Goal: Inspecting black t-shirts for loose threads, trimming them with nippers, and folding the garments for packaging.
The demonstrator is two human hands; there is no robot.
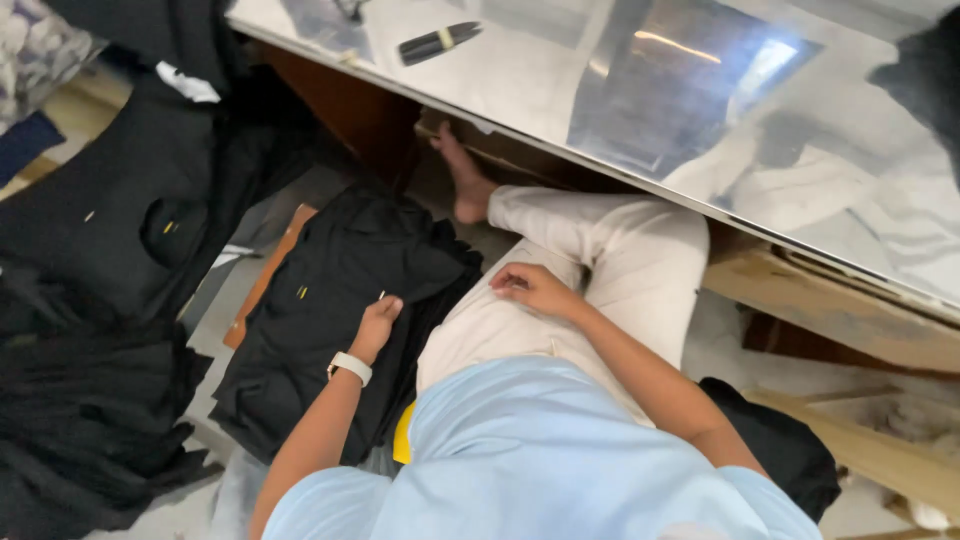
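Beside the person's bent knee, in the head view, a stack of folded black cloth garments [330, 300] lies on a low brown board. The left hand [377, 322] rests on its near edge, fingers curled, pinching something small and pale. The right hand [530, 288] sits loosely clenched on the cream trousers [600, 270], grasping nothing visible. The cloth looks soft, light and limp, so it is probably best gripped at a folded edge.
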